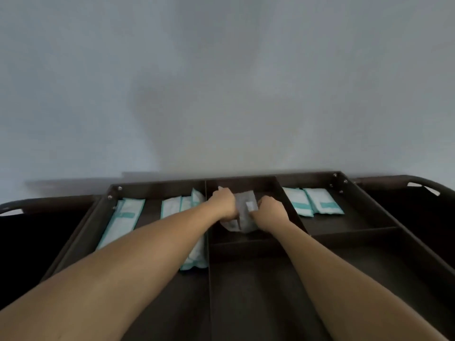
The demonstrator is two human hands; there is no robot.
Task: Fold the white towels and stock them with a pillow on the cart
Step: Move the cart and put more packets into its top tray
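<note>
A dark cart top (256, 286), split into compartments by dividers, fills the lower half of the view. In its far middle compartment lies a bunch of clear and white plastic packets (242, 212). My left hand (225, 203) grips the left side of that bunch with curled fingers. My right hand (269, 212) grips its right side. Both forearms reach forward over the cart. No towel or pillow shows in this view.
White-and-teal sealed packets lie in the left compartment (123, 222), beside the middle divider (197, 252) and in the far right compartment (312, 201). Cart handles stick out at the left (14, 207) and right (423, 185). A plain grey wall (221, 82) stands close behind.
</note>
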